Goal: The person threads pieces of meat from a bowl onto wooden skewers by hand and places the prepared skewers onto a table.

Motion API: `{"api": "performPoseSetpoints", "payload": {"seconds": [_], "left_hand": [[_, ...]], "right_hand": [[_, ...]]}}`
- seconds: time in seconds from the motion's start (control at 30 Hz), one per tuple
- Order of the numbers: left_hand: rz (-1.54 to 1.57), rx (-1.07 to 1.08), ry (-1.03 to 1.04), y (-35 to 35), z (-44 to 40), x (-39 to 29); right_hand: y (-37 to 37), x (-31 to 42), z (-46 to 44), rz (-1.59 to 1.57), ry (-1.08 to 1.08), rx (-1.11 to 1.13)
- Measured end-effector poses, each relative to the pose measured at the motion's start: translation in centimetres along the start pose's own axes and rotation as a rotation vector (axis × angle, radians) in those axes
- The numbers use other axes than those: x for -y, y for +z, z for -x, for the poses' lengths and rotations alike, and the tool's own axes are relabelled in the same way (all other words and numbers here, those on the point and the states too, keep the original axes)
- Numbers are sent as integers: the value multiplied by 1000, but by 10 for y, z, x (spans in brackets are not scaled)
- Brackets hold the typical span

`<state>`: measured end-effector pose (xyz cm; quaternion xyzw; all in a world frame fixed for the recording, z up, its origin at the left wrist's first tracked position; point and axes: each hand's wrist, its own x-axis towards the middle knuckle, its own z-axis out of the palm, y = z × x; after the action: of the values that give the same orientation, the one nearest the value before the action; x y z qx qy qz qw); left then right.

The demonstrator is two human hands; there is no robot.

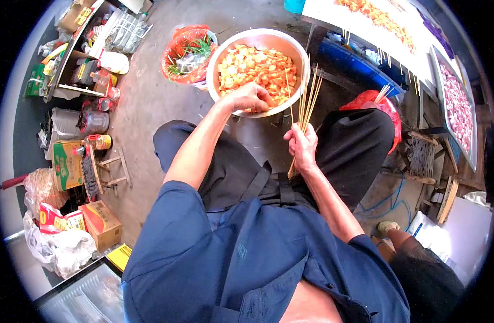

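Note:
A large metal bowl [306, 59] full of orange, sauce-coated chopped pieces [252, 67] stands in front of my knees. My left hand [249, 98] is over the bowl's near edge, its fingers curled down at the pieces; what they pinch is hidden. Beside the bowl, my right hand [301, 144] is closed around a bundle of thin bamboo skewers [311, 102], which point up and away from me. One skewer [289, 94] leans apart from the bundle, its far end over the bowl.
A red-lined bucket [185, 40] with green stalks stands left of the bowl. At right are a red bag [389, 110] with skewers, a white table [360, 21] bearing orange skewered food, and a tray [470, 126] of pinkish pieces. Another person's foot [388, 226] shows lower right.

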<state>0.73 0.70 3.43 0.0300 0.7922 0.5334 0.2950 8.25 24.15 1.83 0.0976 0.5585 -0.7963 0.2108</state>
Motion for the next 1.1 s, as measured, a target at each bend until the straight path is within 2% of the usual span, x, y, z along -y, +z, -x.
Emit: {"api": "performPoseSetpoints", "payload": {"seconds": [0.03, 0.1, 0.17, 0.23, 0.3, 0.37, 0.57, 0.63, 0.73, 0.97, 1.1], "left_hand": [[1, -1, 0, 1, 0, 1], [347, -151, -30, 4, -3, 4], [406, -222, -22, 3, -9, 8], [640, -392, -5, 2, -12, 10], [683, -392, -6, -1, -14, 11], [878, -464, 68, -1, -16, 12], [970, -542, 87, 3, -14, 2], [1118, -458, 106, 2, -18, 7], [1254, -473, 158, 2, -21, 8], [1285, -520, 229, 2, -32, 19], [1252, -602, 135, 2, -31, 17]], "right_hand": [[1, 0, 1, -9, -8, -1], [0, -2, 2, 2, -1, 0], [1, -2, 2, 16, 2, 4], [0, -3, 5, 37, -3, 39], [0, -5, 7, 66, -13, 59], [0, -5, 12, 99, 4, 85], [5, -8, 19, 122, 45, 105], [4, -11, 18, 145, 23, 118], [4, -14, 17, 176, 44, 96], [9, -15, 19, 233, 66, 127], [9, -13, 20, 203, 72, 101]]}}
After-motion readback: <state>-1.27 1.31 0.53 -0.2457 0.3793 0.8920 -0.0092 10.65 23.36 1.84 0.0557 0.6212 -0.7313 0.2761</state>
